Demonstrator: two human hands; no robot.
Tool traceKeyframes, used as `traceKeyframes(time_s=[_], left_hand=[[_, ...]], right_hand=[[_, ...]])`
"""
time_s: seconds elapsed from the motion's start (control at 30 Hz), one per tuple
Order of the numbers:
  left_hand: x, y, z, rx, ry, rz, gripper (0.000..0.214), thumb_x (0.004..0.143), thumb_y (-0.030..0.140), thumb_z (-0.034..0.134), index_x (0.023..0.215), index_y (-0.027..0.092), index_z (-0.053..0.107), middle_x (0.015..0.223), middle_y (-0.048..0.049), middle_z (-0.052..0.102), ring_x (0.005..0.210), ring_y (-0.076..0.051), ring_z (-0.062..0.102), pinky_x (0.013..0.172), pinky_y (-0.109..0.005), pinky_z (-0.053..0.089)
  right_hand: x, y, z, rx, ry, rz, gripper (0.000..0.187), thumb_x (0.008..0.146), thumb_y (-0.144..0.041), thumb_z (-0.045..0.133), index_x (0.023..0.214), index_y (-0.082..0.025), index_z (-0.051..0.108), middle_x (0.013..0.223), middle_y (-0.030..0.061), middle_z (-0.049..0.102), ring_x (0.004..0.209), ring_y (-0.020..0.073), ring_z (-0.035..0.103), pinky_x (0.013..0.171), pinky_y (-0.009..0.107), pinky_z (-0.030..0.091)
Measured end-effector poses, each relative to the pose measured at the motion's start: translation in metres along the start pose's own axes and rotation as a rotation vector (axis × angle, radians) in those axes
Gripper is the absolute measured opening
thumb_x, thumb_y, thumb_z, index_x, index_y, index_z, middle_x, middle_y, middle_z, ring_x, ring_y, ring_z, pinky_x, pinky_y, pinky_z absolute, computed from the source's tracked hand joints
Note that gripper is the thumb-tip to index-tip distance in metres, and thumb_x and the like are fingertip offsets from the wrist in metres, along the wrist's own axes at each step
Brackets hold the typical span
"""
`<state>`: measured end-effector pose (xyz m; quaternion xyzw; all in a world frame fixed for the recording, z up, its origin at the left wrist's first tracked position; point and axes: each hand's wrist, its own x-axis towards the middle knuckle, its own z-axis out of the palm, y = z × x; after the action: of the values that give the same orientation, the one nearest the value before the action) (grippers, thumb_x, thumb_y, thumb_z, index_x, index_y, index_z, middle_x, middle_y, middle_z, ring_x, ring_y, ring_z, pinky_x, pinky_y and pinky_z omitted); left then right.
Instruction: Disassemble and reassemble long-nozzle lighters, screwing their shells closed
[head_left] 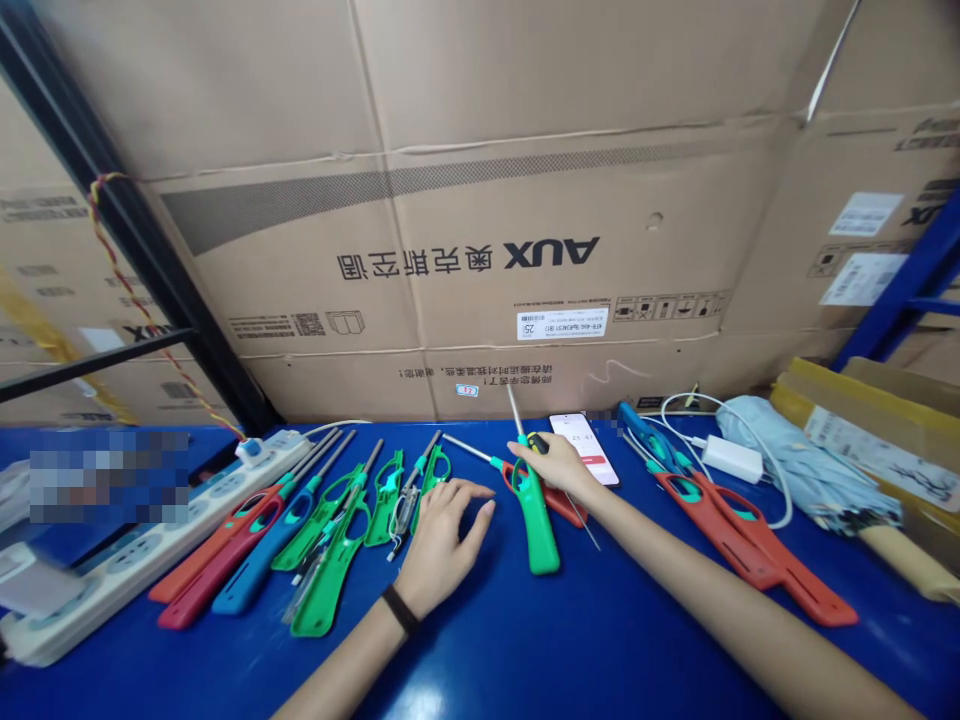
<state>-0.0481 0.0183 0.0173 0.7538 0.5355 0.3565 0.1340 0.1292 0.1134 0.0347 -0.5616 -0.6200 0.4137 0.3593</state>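
Note:
My right hand is closed around a screwdriver with a yellow-and-black handle; its thin shaft points down and to the right. The same fingertips touch the neck of a green gas lighter; whether they grip it is unclear. Beneath that lighter lies an orange lighter, partly covered. My left hand, with a dark wristband, is open above the table, fingers apart and holding nothing. Close to its left are opened green lighter shells and a clear inner part with a metal tube.
Red and blue lighters lie left, beside a white power strip. A phone lies behind my right hand. Orange lighters, a white charger and a folded light-blue umbrella are right. A cardboard box walls the back.

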Motion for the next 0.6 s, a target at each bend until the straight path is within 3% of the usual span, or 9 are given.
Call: traceKeyframes(time_s=[0.1,0.23,0.3,0.37,0.43,0.53,0.6], left_hand=[[0.008,0.006,0.009,-0.282,-0.031,-0.135,0.030,0.091,0.040,0.043,0.103,0.021,0.063,0.102,-0.0062,0.065,0.099,-0.023,0.057,0.095,-0.042,0.041],[0.018,0.013,0.023,-0.480,-0.169,-0.196,0.046,0.093,0.045,0.031,0.114,0.013,0.057,0.082,-0.0070,0.068,0.068,-0.018,0.063,0.062,-0.030,0.052],[0.017,0.015,0.026,-0.547,-0.254,-0.195,0.047,0.091,0.045,0.039,0.123,0.012,0.050,0.083,-0.0071,0.069,0.064,-0.017,0.063,0.057,-0.028,0.051],[0.012,0.014,0.025,-0.544,-0.299,-0.162,0.058,0.084,0.043,0.055,0.133,0.017,0.039,0.095,-0.0075,0.068,0.070,-0.018,0.064,0.062,-0.029,0.052],[0.006,0.012,0.023,-0.411,-0.249,-0.094,0.072,0.077,0.036,0.066,0.139,0.023,0.032,0.106,-0.0071,0.066,0.082,-0.020,0.064,0.073,-0.033,0.052],[0.000,0.010,0.019,-0.257,-0.175,0.028,0.065,0.082,0.029,0.060,0.140,0.027,0.032,0.126,-0.0073,0.057,0.106,-0.023,0.059,0.094,-0.038,0.044],[-0.001,0.010,0.018,-0.312,-0.242,0.030,0.052,0.089,0.030,0.050,0.138,0.025,0.036,0.125,-0.0072,0.058,0.097,-0.020,0.063,0.088,-0.034,0.048]], right_hand=[[-0.013,-0.003,-0.004,0.165,-0.025,0.026,0.034,0.074,-0.044,0.063,0.064,-0.022,0.039,0.044,-0.0098,0.035,0.038,0.0067,0.030,0.038,0.019,0.021],[-0.037,-0.004,-0.002,0.400,-0.062,0.057,0.039,0.072,-0.051,0.063,0.071,-0.022,0.037,0.044,-0.0125,0.028,0.036,0.0047,0.024,0.035,0.018,0.016],[-0.048,-0.001,0.000,0.506,-0.030,0.057,0.043,0.071,-0.055,0.063,0.072,-0.022,0.035,0.048,-0.0119,0.030,0.039,0.0041,0.026,0.036,0.017,0.018],[-0.057,0.002,0.002,0.592,0.004,0.052,0.043,0.072,-0.056,0.062,0.074,-0.022,0.036,0.052,-0.0104,0.034,0.042,0.0043,0.029,0.038,0.016,0.022],[-0.064,0.006,0.002,0.653,0.029,0.047,0.041,0.073,-0.054,0.063,0.081,-0.020,0.041,0.054,-0.0092,0.038,0.045,0.0051,0.033,0.040,0.017,0.025],[-0.070,0.009,-0.001,0.662,0.042,-0.001,0.046,0.073,-0.048,0.066,0.104,-0.020,0.048,0.053,-0.0099,0.039,0.044,0.0055,0.033,0.040,0.017,0.026],[-0.072,0.008,-0.005,0.590,0.044,-0.088,0.047,0.074,-0.046,0.066,0.110,-0.020,0.051,0.053,-0.0101,0.038,0.041,0.0048,0.031,0.038,0.018,0.025]])
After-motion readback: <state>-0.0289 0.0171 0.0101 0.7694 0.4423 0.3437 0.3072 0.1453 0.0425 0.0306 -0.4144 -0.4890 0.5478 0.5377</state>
